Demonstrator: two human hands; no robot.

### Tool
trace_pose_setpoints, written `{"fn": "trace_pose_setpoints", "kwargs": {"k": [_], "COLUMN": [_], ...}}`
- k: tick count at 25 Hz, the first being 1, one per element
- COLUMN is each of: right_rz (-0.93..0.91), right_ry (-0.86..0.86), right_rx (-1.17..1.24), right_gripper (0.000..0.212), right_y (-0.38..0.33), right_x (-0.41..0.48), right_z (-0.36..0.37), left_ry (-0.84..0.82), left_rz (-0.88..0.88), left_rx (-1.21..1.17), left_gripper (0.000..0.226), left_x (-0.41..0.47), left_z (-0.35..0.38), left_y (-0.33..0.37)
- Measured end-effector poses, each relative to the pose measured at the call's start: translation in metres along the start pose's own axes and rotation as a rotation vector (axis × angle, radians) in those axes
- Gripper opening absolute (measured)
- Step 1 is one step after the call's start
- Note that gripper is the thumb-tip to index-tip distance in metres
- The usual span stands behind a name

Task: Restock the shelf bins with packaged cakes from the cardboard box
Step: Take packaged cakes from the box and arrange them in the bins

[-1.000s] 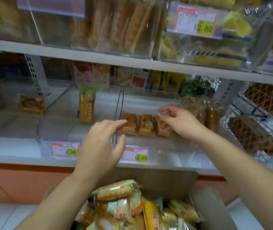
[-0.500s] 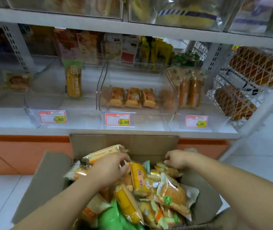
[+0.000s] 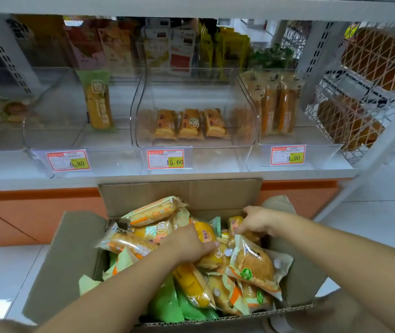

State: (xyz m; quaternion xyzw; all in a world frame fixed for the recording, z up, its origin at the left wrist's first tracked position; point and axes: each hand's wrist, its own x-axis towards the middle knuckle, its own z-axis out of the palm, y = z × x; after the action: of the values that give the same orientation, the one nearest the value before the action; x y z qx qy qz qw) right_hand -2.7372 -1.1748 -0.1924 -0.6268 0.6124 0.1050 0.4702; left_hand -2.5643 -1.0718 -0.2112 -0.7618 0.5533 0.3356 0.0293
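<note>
The open cardboard box [image 3: 215, 193] stands on the floor below the shelf, heaped with packaged cakes [image 3: 251, 263] in yellow, orange and green wrappers. My left hand [image 3: 189, 243] is sunk into the middle of the heap, thumb on a yellow pack [image 3: 206, 233]; its fingers are hidden. My right hand [image 3: 256, 219] is at the far right of the box, fingers curled over a small orange cake pack [image 3: 236, 223]. Above, the middle clear bin [image 3: 143, 97] holds three small cakes [image 3: 191, 126].
The left bin [image 3: 54, 143] holds one upright yellow cake in a green wrapper [image 3: 98, 104]. The right bin [image 3: 324, 150] holds upright waffle packs [image 3: 275, 102]. A white wire rack with bread [image 3: 350, 121] stands at the right. White floor tiles lie on both sides of the box.
Both hands came down from the middle bin into the box. Since half a second ago the view moved closer and the right hand closed over a small pack.
</note>
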Motion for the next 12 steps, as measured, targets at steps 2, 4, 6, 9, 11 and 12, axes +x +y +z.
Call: {"fn": "trace_pose_setpoints", "kwargs": {"k": [2,4,6,9,11,12], "right_rz": [0.034,0.021,-0.007,-0.050,-0.101,-0.128], "right_ry": [-0.097,-0.199,-0.279,-0.294,-0.262,-0.268], "right_rx": [0.180,0.286,0.352,0.437,0.469,0.486], "right_gripper": [0.091,0.088,0.076,0.035,0.023,0.028], "right_y": [0.003,0.005,0.007,0.008,0.009,0.009], "right_x": [-0.002,-0.005,-0.007,-0.012,-0.018,-0.022], "right_z": [-0.002,-0.002,0.002,0.006,0.004,0.001], "left_ry": [-0.038,-0.050,-0.084,-0.144,-0.194,-0.233], "left_rz": [-0.049,-0.081,-0.124,-0.167,-0.143,-0.118], "left_rx": [-0.029,-0.133,-0.265,-0.422,-0.600,-0.693], "left_gripper": [0.077,0.062,0.059,0.071,0.063,0.051], "left_x": [0.004,0.010,0.012,0.004,-0.001,-0.004], "left_z": [0.001,-0.002,-0.005,-0.014,-0.020,-0.024], "left_y": [0.006,0.006,0.002,-0.010,-0.021,-0.025]}}
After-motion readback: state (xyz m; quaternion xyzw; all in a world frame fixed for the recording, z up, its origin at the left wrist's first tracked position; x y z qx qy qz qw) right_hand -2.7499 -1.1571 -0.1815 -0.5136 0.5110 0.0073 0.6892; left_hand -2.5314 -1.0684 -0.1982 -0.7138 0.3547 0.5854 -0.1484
